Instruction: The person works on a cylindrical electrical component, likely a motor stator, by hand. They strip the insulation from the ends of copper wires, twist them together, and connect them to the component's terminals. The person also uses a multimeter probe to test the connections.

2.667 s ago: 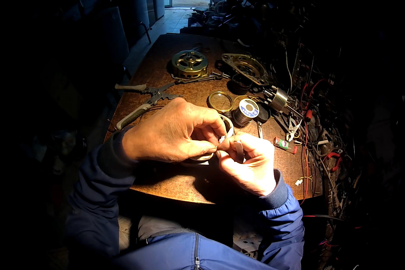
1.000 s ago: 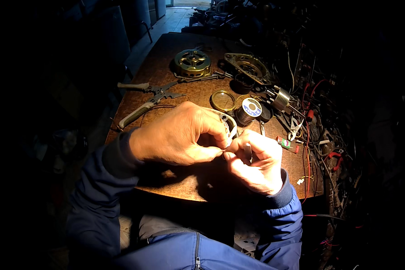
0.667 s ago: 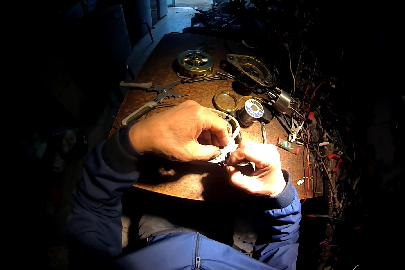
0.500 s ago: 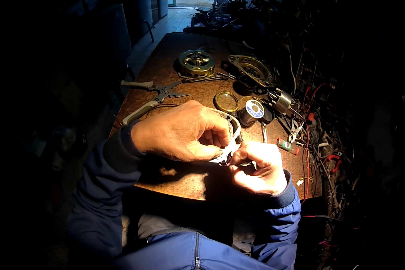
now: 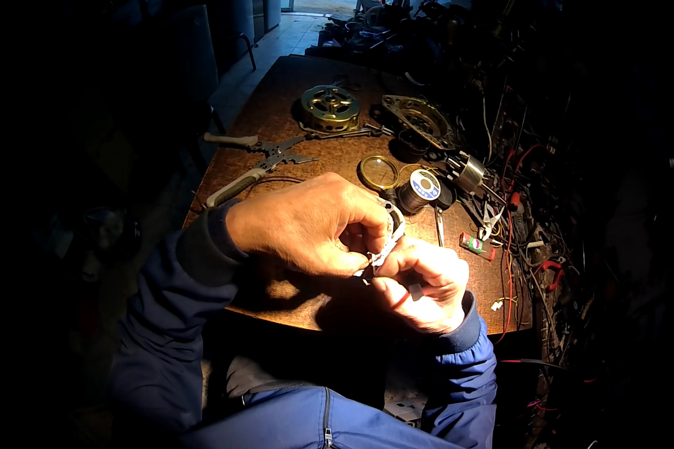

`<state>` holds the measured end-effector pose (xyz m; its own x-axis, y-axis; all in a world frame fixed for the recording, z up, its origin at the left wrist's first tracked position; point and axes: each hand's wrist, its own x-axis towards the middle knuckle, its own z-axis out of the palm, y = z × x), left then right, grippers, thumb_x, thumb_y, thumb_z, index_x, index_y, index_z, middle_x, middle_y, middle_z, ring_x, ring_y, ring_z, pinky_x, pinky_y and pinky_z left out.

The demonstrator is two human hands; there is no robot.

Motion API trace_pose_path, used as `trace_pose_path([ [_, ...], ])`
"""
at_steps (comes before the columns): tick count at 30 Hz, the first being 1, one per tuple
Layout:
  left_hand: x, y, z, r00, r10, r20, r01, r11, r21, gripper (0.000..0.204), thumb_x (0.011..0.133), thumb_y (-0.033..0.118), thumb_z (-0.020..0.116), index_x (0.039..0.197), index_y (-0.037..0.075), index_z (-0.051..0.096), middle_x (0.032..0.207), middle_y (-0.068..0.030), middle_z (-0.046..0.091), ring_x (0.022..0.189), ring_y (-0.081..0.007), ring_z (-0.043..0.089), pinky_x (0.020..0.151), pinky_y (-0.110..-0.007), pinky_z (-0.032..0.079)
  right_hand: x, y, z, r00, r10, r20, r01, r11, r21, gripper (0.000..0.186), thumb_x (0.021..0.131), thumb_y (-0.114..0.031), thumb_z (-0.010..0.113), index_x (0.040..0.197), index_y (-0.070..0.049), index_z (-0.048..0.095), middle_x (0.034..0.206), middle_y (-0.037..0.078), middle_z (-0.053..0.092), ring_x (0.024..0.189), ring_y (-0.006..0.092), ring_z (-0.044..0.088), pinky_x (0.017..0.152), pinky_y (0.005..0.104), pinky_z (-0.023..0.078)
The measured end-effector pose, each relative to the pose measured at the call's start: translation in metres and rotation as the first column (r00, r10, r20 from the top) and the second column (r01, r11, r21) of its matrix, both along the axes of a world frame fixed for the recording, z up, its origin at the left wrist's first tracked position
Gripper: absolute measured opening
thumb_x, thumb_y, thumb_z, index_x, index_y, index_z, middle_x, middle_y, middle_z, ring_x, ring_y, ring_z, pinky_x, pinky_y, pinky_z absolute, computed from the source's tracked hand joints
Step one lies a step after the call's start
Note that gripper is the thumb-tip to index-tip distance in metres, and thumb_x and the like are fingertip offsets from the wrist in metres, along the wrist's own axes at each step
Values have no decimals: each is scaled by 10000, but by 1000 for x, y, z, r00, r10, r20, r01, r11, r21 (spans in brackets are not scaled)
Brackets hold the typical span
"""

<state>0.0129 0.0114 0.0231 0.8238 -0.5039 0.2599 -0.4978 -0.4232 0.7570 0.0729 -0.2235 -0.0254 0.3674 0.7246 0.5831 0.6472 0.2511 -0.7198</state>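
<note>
I have the left hand (image 5: pixel 307 224) clamped on a pale ring-shaped part (image 5: pixel 398 227) above the table (image 5: pixel 337 161); whether the right hand (image 5: pixel 429 282) grips its near edge, I can't tell. Beyond, a spool (image 5: pixel 425 184) carries dark wire (image 5: pixel 410 200) beside a gold-rimmed dish (image 5: pixel 364 178), contents unclear.

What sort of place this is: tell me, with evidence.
Likely a repair workshop: open pliers and a spool on a wooden table, with tangled wires along its right side.
</note>
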Motion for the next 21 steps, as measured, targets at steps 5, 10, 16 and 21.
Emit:
trace_pose_path([
  [5, -2, 0, 1, 999, 9, 39, -9, 1000, -3, 150, 807, 31, 794, 924, -3, 705, 886, -96, 706, 835, -227, 702, 723, -345, 566, 0, -2, 4, 978, -10, -210, 3, 1000, -31, 70, 926, -68, 768, 927, -18, 719, 826, 36, 650, 694, 111, 580, 648, 275, 473],
  [10, -1, -6, -2, 998, 8, 68, -3, 997, -71, 134, 804, 8, 811, 918, 11, 738, 889, -86, 723, 843, -228, 692, 730, -344, 549, -3, -4, 0, 962, -30, -270, 28, 1000, -12, 78, 927, -73, 774, 936, -12, 726, 837, 26, 659, 702, 92, 578, 646, 264, 470],
  [16, -6, 0, 6, 998, 64, -1, -63, 990, -128, 102, 864, 31, 828, 962, 25, 799, 927, -95, 775, 864, -205, 730, 764, -317, 555, -1, -3, 10, 803, -103, -588, 121, 993, -9, 68, 979, -64, 730, 991, 1, 713, 812, -22, 667, 730, 47, 574, 663, 211, 463],
  [21, -14, -2, 3, 994, 110, 17, -109, 991, -72, 98, 854, 13, 814, 934, 15, 759, 918, -90, 754, 861, -189, 721, 768, -306, 552, 15, -6, -1, 771, -84, -631, 63, 996, -56, 74, 991, -53, 722, 1002, 18, 706, 811, -14, 651, 735, 39, 563, 682, 220, 492],
])
